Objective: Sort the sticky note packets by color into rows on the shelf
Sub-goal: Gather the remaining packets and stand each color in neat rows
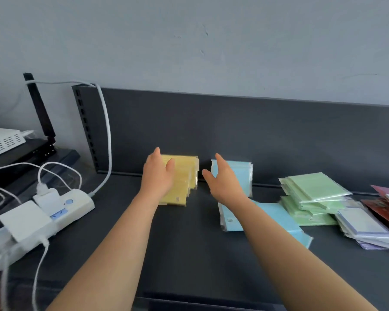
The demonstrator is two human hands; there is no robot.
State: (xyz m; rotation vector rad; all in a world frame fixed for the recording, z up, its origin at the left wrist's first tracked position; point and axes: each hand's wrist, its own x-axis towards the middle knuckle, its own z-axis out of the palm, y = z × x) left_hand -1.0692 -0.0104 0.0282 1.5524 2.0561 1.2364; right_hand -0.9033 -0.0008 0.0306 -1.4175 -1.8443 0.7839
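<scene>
Two bare hands reach across a dark shelf [189, 254] where sticky note packets lie grouped by colour; the yellow packets [185, 176] sit in a stepped stack against the back panel [211, 126], probably pushed there to start a tidy row; the rear blue packets [241, 173] stand just beside them to the right, a narrow gap between the two colours; the front blue packets [277, 217] lie loose nearer the shelf's edge, partly under the right forearm, and look not yet squared up; green packets [312, 191] form a slumped pile further right, then white packets [364, 225] and red packets [382, 205] at the frame's edge. The left hand [158, 176] lies over the yellow stack's left side, its grip fully open, fingers straight and together, holding nothing; it appears to steady or nudge the stack rather than lift it. The right hand [222, 182] is at the rear blue stack, grip likewise open, fingers extended and thumb spread toward the gap; whether it touches the packets cannot be told. A power strip [61, 209] with white cables sits at far left.
</scene>
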